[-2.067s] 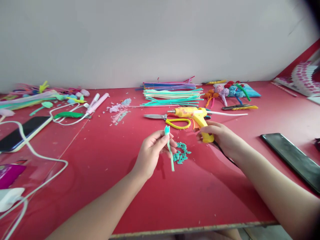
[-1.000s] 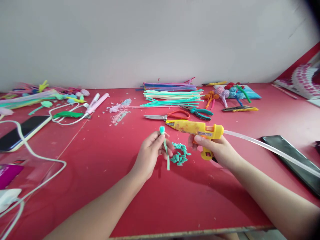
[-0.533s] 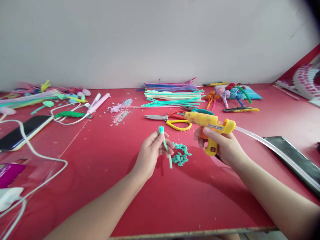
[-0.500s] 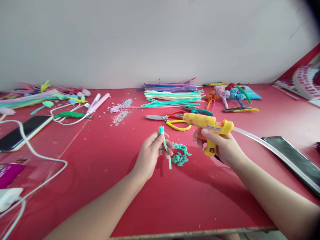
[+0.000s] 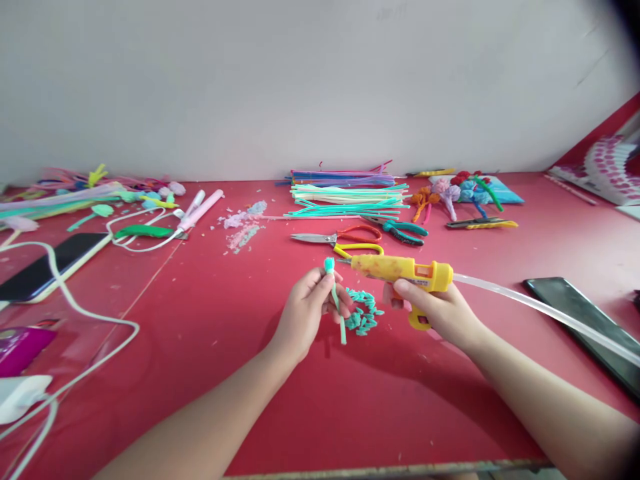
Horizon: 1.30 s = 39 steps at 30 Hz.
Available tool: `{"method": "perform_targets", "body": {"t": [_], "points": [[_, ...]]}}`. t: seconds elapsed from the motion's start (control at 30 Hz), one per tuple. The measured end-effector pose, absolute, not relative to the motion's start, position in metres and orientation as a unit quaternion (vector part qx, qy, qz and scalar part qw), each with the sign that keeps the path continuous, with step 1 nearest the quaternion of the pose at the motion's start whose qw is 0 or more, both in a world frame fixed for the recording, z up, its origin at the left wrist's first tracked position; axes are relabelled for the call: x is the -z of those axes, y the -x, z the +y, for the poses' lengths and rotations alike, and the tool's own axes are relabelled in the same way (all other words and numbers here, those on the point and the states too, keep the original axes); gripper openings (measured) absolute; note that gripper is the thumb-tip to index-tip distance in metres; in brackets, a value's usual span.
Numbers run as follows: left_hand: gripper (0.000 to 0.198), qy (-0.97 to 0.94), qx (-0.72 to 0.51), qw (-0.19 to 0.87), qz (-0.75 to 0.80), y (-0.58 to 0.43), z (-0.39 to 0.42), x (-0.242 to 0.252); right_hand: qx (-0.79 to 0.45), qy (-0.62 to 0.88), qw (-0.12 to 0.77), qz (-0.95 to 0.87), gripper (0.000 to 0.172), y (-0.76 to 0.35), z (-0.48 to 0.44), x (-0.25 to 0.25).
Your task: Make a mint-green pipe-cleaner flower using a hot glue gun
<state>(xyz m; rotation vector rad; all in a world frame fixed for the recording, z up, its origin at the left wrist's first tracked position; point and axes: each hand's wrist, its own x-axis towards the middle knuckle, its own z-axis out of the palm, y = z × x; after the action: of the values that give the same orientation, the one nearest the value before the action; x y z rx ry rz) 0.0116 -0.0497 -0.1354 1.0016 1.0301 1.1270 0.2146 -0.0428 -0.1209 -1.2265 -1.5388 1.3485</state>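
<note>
The left hand (image 5: 300,310) pinches a little fuzzy flower (image 5: 329,266) between thumb and fingers, up over the red table (image 5: 350,413). Its top is bright blue-green and its thin stem (image 5: 343,332) is pale green, leaning a bit. Short fuzzy green bits (image 5: 363,327) lie nearby. A yellow glue gun (image 5: 385,268) points its metal tip (image 5: 344,261) just beside the flower; the right hand (image 5: 445,310) is curled around its handle.

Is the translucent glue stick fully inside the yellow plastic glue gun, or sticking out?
Sticking out: the glue stick extends far behind the glue gun.
</note>
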Motion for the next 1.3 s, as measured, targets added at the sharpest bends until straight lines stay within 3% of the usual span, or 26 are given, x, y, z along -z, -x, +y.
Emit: {"method": "perform_targets", "body": {"t": [0.17, 0.5, 1.3], "points": [[0.016, -0.441, -0.481, 0.613, 0.446, -0.0127, -0.0507, 0.1338, -0.5, 0.464, 0.368, -0.632, 0.032, -0.2117, -0.0447, 0.1211], [0.019, -0.439, -0.478, 0.617, 0.446, -0.0129, -0.0498, 0.1345, -0.438, 0.475, 0.353, -0.677, 0.037, -0.2111, -0.0435, 0.1215], [0.02, -0.429, -0.48, 0.625, 0.442, -0.0126, -0.0504, 0.1322, -0.428, 0.495, 0.345, -0.673, 0.04, -0.2108, -0.0459, 0.1216]]}}
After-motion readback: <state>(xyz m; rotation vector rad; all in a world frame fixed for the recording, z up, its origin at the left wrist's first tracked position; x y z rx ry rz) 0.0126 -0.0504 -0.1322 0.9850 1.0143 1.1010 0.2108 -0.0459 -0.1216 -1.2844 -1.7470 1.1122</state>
